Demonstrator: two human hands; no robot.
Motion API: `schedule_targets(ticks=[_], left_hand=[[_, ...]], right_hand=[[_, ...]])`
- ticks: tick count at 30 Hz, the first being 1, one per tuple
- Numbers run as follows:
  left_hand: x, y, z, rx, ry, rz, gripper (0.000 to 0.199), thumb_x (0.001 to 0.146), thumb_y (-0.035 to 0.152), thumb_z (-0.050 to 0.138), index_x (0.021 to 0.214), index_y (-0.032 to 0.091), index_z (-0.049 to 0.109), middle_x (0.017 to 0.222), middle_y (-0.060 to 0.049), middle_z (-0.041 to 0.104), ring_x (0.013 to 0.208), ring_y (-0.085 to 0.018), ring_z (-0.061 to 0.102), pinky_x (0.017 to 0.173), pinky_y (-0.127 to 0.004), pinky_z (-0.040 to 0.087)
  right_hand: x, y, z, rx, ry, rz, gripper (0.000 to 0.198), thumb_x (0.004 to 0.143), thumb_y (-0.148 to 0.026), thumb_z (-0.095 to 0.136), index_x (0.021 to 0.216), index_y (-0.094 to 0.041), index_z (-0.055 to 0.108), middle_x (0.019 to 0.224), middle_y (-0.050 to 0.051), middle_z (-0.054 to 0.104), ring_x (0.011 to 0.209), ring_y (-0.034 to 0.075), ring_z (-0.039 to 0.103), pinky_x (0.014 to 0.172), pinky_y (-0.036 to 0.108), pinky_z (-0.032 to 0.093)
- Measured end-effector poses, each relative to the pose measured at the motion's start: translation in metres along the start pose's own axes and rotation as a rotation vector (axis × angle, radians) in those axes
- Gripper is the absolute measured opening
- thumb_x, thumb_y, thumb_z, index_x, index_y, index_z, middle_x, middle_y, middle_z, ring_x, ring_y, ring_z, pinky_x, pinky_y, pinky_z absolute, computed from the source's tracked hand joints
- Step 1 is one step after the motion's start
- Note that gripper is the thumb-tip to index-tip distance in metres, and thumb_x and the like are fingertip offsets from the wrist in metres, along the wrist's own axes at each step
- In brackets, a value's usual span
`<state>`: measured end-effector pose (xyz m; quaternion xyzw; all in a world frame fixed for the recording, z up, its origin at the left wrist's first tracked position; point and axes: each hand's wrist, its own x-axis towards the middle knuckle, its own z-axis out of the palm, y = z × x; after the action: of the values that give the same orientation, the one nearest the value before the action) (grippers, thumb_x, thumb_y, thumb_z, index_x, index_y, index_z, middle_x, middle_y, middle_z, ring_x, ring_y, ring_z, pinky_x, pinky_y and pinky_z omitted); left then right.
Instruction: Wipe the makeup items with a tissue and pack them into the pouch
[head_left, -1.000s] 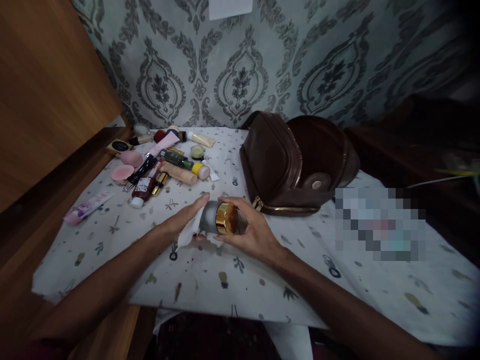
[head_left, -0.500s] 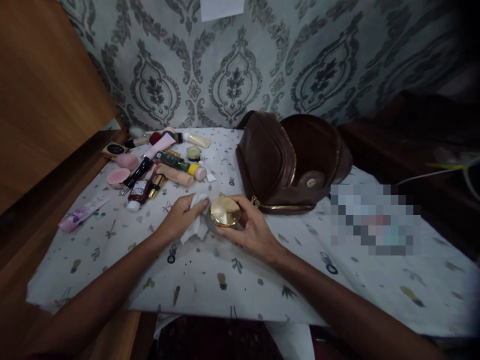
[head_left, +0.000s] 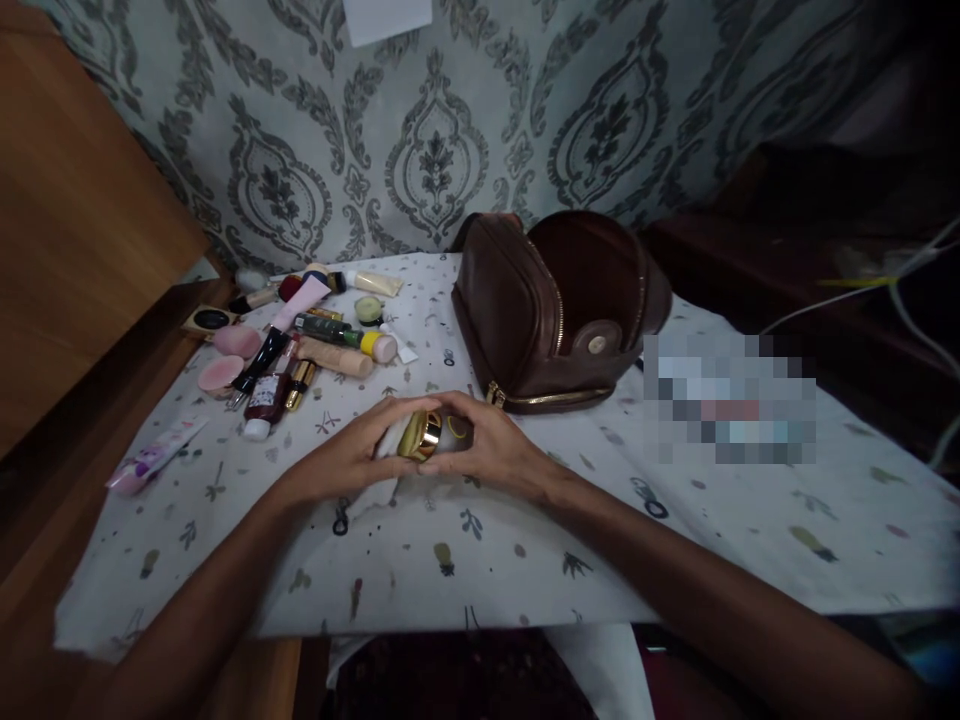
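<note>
A round cosmetic jar with a shiny gold lid (head_left: 430,436) is held on its side between both hands, above the tablecloth. My left hand (head_left: 349,445) is closed round a crumpled white tissue (head_left: 375,495), which it presses against the lid end of the jar. My right hand (head_left: 502,445) grips the clear base end, thumb below and fingers above. Part of the tissue is hidden behind the left fingers. Just behind the right hand stands an open brown makeup bag (head_left: 510,310) with gold zips.
Several cosmetics lie at the back left, among them a dark red bottle (head_left: 266,400), a beige tube (head_left: 337,356) and a pink compact (head_left: 220,375). A purple-and-white tube (head_left: 157,455) lies apart at the left. A blurred-out item (head_left: 727,400) is on the right. A wooden cabinet (head_left: 90,150) borders the left.
The jar has been turned from lid-up onto its side. My left hand has brought the tissue against the lid, and the hands are closer together. The view has shifted slightly right.
</note>
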<state>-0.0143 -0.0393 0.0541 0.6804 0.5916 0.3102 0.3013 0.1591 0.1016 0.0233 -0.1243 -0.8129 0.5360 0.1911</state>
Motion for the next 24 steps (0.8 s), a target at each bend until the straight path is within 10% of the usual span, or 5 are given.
schedule_targets(ticks=[6, 10, 16, 24], left_hand=[[-0.002, -0.002, -0.003, -0.007, 0.072, -0.015, 0.056, 0.086, 0.041, 0.068, 0.136, 0.029, 0.047, 0.143, -0.007, 0.051, 0.13, -0.028, 0.048, 0.109, -0.042, 0.039], [-0.001, 0.005, 0.003, 0.07, 0.086, -0.142, 0.051, 0.088, 0.048, 0.06, 0.131, 0.023, 0.047, 0.106, -0.004, 0.066, 0.087, -0.02, 0.061, 0.074, -0.03, 0.047], [0.002, 0.002, 0.007, 0.094, 0.199, -0.246, 0.048, 0.094, 0.058, 0.035, 0.076, 0.018, 0.055, 0.061, 0.003, 0.048, 0.059, -0.014, 0.046, 0.057, -0.026, 0.032], [0.0, 0.003, -0.005, 0.102, 0.051, -0.249, 0.079, 0.074, 0.048, 0.074, 0.141, 0.028, 0.039, 0.119, -0.006, 0.063, 0.101, -0.026, 0.06, 0.087, -0.035, 0.045]], right_hand=[[0.001, -0.001, -0.007, -0.019, -0.128, -0.079, 0.067, 0.064, -0.033, 0.086, 0.125, -0.02, 0.06, 0.117, 0.007, 0.069, 0.107, 0.027, 0.064, 0.094, 0.041, 0.05], [-0.001, -0.001, -0.003, -0.158, -0.049, -0.107, 0.064, 0.064, -0.03, 0.085, 0.122, -0.02, 0.061, 0.116, 0.009, 0.068, 0.105, 0.028, 0.064, 0.092, 0.045, 0.051], [-0.004, -0.002, 0.003, -0.291, 0.012, -0.163, 0.066, 0.062, -0.028, 0.086, 0.123, -0.023, 0.061, 0.12, 0.01, 0.066, 0.11, 0.03, 0.062, 0.095, 0.049, 0.05], [-0.004, -0.005, 0.0, -0.29, -0.004, -0.132, 0.064, 0.065, -0.03, 0.084, 0.123, -0.018, 0.06, 0.122, 0.013, 0.064, 0.11, 0.03, 0.062, 0.095, 0.05, 0.05]])
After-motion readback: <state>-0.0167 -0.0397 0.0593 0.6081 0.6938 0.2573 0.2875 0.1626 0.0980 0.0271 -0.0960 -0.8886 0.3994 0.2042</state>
